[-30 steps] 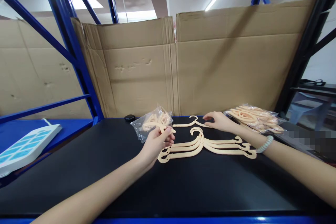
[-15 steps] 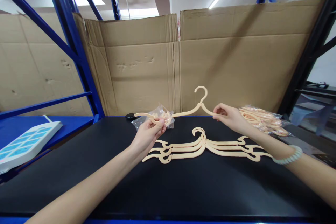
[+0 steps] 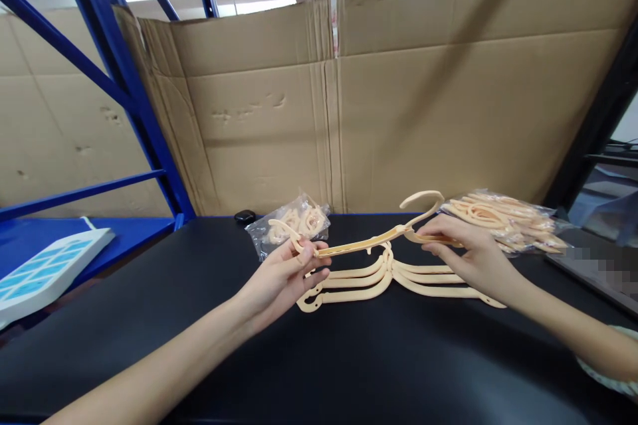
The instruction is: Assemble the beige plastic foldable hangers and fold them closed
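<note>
A cream plastic clothes hanger (image 3: 363, 247) is held up over the table, tilted, its hook leaning to the upper right. My left hand (image 3: 282, 275) pinches its left end between thumb and fingers. Around its right arm, just past the hook joint, my right hand (image 3: 471, 249) is closed; the far right end is hidden by the fingers. Below it, several similar hangers (image 3: 359, 293) lie stacked on the black tabletop (image 3: 349, 358), hooks pointing away from me. My right hand covers part of their right ends.
A clear plastic bag of small cream parts (image 3: 299, 220) lies behind my left hand. Another bag with longer cream pieces (image 3: 508, 216) is at the back right. A small black object (image 3: 244, 217) sits by the cardboard wall (image 3: 259, 139). At left is a white-and-blue panel (image 3: 54, 272).
The held hanger has turned and tipped, its hook swinging to the right and closer to me. My right hand has moved right and nearer. The view has shifted slightly.
</note>
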`<act>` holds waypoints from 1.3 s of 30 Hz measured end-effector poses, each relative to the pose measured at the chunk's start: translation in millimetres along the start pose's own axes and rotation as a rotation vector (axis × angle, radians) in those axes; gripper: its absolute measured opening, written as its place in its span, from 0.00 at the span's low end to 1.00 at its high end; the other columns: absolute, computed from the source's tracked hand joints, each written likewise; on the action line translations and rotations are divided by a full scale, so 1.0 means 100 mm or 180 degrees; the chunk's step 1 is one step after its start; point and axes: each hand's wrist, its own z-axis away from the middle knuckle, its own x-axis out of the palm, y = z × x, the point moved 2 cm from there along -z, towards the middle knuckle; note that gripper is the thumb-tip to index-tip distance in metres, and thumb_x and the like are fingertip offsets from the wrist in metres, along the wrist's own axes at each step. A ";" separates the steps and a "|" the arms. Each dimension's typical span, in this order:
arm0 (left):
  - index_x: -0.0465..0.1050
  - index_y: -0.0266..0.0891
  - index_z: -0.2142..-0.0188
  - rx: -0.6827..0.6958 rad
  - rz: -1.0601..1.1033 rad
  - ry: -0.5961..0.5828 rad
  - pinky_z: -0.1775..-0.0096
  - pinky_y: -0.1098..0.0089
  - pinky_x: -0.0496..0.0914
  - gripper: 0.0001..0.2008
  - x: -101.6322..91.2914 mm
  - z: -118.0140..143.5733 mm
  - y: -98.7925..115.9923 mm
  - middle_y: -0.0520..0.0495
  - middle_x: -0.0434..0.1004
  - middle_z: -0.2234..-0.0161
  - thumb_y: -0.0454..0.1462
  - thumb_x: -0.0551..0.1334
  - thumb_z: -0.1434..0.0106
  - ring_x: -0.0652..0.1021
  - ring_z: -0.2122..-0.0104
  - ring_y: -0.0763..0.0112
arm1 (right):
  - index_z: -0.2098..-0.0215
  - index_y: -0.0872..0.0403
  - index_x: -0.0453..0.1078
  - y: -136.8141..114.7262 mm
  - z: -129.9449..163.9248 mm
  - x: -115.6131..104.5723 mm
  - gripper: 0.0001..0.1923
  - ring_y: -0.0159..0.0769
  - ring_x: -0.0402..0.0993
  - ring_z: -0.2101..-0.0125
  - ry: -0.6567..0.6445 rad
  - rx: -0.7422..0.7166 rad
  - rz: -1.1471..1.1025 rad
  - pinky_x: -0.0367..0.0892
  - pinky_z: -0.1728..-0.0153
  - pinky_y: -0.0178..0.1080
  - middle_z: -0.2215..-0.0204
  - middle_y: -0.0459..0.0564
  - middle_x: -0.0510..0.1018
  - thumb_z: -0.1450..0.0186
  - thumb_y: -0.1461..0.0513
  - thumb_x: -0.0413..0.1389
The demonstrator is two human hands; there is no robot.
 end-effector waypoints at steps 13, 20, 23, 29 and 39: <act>0.69 0.32 0.74 -0.0071 -0.0010 -0.0037 0.63 0.75 0.75 0.08 -0.01 0.00 -0.04 0.50 0.69 0.77 0.30 0.69 0.46 0.75 0.74 0.76 | 0.63 0.49 0.72 -0.06 0.01 -0.01 0.06 0.39 0.74 0.66 0.0155 -0.0097 0.0100 0.71 0.64 0.43 0.68 0.50 0.78 0.35 0.61 0.53; 0.68 0.32 0.76 0.0136 -0.0130 0.0311 0.68 0.79 0.74 0.08 -0.06 0.00 -0.08 0.47 0.74 0.74 0.24 0.63 0.44 0.76 0.75 0.76 | 0.60 0.49 0.72 -0.16 0.04 0.02 0.08 0.39 0.73 0.65 0.0090 -0.0164 0.0077 0.71 0.63 0.42 0.66 0.51 0.76 0.34 0.63 0.52; 0.68 0.32 0.78 0.0174 -0.0154 0.0482 0.70 0.80 0.73 0.09 -0.09 -0.01 -0.09 0.48 0.73 0.75 0.22 0.60 0.44 0.76 0.77 0.77 | 0.59 0.49 0.72 -0.20 0.05 0.04 0.09 0.38 0.73 0.65 0.0073 -0.0214 0.0082 0.70 0.64 0.41 0.66 0.51 0.76 0.34 0.64 0.52; 0.69 0.31 0.79 0.0125 -0.0134 0.0598 0.67 0.78 0.76 0.11 -0.04 -0.02 -0.03 0.47 0.74 0.73 0.21 0.59 0.44 0.78 0.75 0.75 | 0.61 0.49 0.71 -0.18 0.06 0.04 0.07 0.38 0.73 0.65 0.0139 -0.0144 0.0130 0.70 0.64 0.41 0.66 0.50 0.76 0.35 0.64 0.52; 0.69 0.31 0.80 0.0009 -0.0137 0.0641 0.65 0.76 0.78 0.13 -0.01 -0.01 -0.02 0.45 0.75 0.72 0.20 0.58 0.43 0.78 0.73 0.75 | 0.63 0.48 0.73 -0.17 0.04 0.02 0.08 0.39 0.73 0.67 0.0180 -0.0005 0.0157 0.71 0.66 0.42 0.68 0.51 0.77 0.34 0.61 0.51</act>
